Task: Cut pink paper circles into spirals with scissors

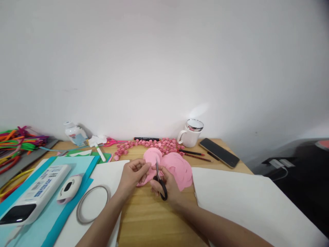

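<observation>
Right hand (pixel 167 185): fingers closed through the black loop handles of a pair of scissors (pixel 159 178); short steel blades point up and away, set against the edge of a pink paper round.

Left hand (pixel 133 173): thumb and fingertips pinched together on the pink paper round (pixel 152 156), thin, matte, cut in a circle, held just above the tabletop.

Stack of pink paper circles (pixel 181 168): flat, overlapping, lying just beside the right hand, toward the wall.

Table (pixel 154 219): pale wood, visible grain, bare strip between the forearms.

White sheets: one large sheet (pixel 246 202) to the right, its edge near the right wrist; another (pixel 102 178) under the left forearm.

Thin ring (pixel 92 204): grey, circular, on the left white sheet.

Teal paper (pixel 77 163): smooth, carrying a long white box (pixel 38 192) and a small rounded white device (pixel 69 188).

Pink paper buds (pixel 154 144): small, crumpled, scattered along the wall.

White mug (pixel 191 133), metal lid; dark phone (pixel 218 152); two pencils (pixel 194 154); black marker (pixel 146 139).

Pipe cleaners (pixel 17 144): fuzzy, many-coloured, heaped at far left.
</observation>
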The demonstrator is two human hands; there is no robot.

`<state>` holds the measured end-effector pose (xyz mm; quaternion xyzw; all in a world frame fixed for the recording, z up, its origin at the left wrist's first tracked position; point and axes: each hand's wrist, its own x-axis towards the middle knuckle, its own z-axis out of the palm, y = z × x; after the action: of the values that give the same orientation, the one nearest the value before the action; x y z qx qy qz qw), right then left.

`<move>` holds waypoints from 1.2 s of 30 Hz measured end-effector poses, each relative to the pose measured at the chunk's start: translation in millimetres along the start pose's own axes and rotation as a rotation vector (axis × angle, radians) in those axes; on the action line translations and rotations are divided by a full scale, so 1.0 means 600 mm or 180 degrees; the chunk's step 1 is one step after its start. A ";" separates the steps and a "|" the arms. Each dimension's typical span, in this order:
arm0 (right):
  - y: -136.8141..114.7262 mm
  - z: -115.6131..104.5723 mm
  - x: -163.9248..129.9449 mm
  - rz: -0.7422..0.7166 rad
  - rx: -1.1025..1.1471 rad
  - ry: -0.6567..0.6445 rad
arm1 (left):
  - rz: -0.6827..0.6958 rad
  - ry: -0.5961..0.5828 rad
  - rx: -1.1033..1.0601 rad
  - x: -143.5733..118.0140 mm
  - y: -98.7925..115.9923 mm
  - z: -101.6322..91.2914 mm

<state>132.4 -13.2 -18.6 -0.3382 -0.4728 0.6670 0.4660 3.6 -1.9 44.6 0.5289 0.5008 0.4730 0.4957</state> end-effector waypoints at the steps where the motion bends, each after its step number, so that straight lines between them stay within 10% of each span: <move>1: 0.000 0.001 0.000 0.0004 0.0020 0.0002 | -0.0001 -0.0010 0.0021 0.000 0.000 0.001; 18: -0.035 0.009 -0.004 -0.0357 -0.0244 0.0063 | 0.0121 -0.0353 0.0568 -0.007 0.006 0.003; 36: -0.007 0.002 -0.003 0.0053 0.0261 -0.0091 | 0.0216 0.0172 0.0388 -0.005 0.008 -0.001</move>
<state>133.3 -14.5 -14.1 -0.3132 -0.4489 0.6945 0.4670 3.1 -4.7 49.5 0.5618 0.5237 0.4722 0.4326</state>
